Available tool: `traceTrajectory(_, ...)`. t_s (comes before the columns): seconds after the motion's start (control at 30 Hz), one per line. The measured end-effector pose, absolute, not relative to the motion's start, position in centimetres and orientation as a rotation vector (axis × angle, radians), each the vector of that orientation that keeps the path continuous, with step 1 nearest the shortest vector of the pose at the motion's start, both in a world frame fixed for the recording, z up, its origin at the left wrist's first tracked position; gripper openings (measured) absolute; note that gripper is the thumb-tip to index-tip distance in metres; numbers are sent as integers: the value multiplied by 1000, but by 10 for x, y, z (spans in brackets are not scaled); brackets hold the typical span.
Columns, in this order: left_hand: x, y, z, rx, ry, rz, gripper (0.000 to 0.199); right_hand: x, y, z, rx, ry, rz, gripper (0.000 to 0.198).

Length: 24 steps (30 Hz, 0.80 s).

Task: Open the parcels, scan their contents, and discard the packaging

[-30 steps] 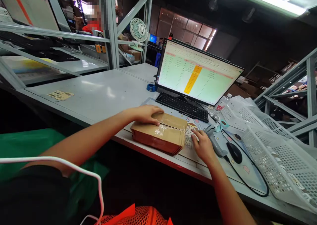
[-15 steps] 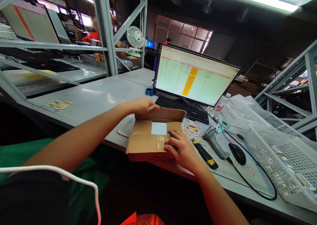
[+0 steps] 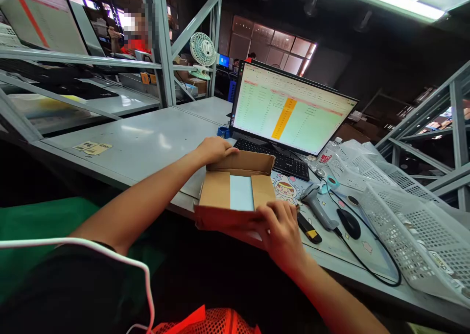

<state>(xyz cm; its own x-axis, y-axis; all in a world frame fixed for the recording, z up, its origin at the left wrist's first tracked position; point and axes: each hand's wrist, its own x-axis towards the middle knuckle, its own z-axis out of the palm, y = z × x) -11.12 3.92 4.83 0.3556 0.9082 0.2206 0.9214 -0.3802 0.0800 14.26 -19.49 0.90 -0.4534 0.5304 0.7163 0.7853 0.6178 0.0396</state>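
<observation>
A cardboard box [image 3: 216, 189] sits at the table's front edge, tilted a little toward me. Its far flap stands raised, and the two side flaps lie folded inward. Between them a pale blue-white surface [image 3: 241, 193] shows; what it belongs to is hidden. My left hand [image 3: 216, 150] is closed on the left end of the raised far flap, thumb along its top edge. At the near right corner, my right hand [image 3: 281, 226] has its fingers curled over the front edge of the box. Just beyond it lies a black-and-yellow box cutter [image 3: 309, 228], partly covered by the hand.
Behind the box stand a keyboard [image 3: 290, 166] and a monitor [image 3: 290, 109]. To the right lie a barcode scanner [image 3: 318, 209], a black mouse [image 3: 348, 223] and a white perforated basket [image 3: 407, 241]. A metal frame [image 3: 157, 45] rises at left, and a white cable [image 3: 91, 253] crosses before me.
The near flap with clear tape has been folded open toward me, uncovering more of the pale surface. My right hand has moved from the top of the box to its near right corner.
</observation>
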Motion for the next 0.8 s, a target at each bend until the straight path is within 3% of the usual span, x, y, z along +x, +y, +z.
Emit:
traceTrajectory(0.03, -113, 43, 48, -2579, -1712, -376, 62, 143, -207, 6, -996, -2133, -489, 19)
traceTrajectory(0.23, -121, 57, 45, -2845, -1773, -649, 61, 145, -245, -4, -923, -2171, -449, 39)
traceTrajectory(0.43, -120, 65, 37, -3065, -1721, -881, 66, 143, -230, 3, -885, -2126, -370, 37)
traceTrajectory(0.63, -113, 49, 51, -2865, -1641, -552, 65, 137, -203, 16, -985, -2154, -425, 29)
traceTrajectory(0.8, -83, 4, 54, -2502, -1574, -344, 45, 134, -198, 19, -983, -2162, -410, 30)
